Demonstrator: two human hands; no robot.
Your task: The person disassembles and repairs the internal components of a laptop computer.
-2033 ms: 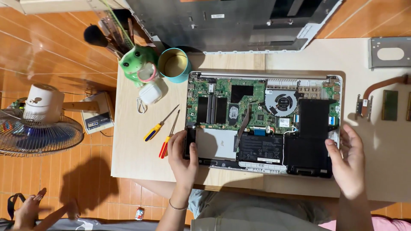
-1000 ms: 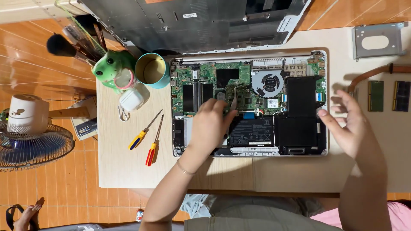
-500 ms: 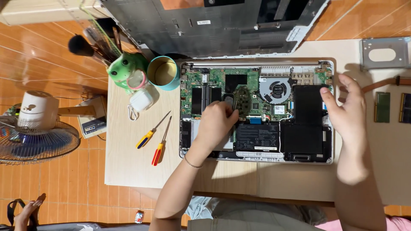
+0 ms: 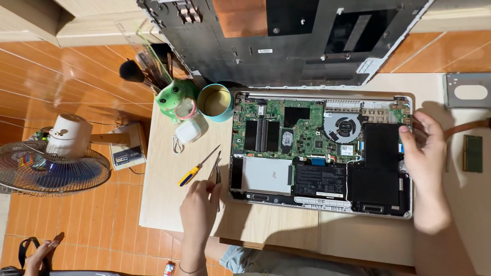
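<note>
The opened laptop (image 4: 319, 153) lies bottom-up on the table (image 4: 169, 168), its circuit board, fan and black battery exposed, its removed cover leaning behind. The left hand (image 4: 199, 204) closes its fingers around the handle end of a thin metal tool (image 4: 217, 171), apparently tweezers or a screwdriver lying just left of the laptop, beside a yellow-handled screwdriver (image 4: 197, 169). The right hand (image 4: 424, 153) rests half-curled on the laptop's right edge, fingertips touching the frame by the battery. The tool looks light, stiff and slippery, best taken mid-shaft; the board is fragile, so the laptop is safest gripped by its rim. A teal cup (image 4: 215, 102) and green frog holder (image 4: 176, 97) crowd the far left corner; bare tabletop remains toward the near edge.
</note>
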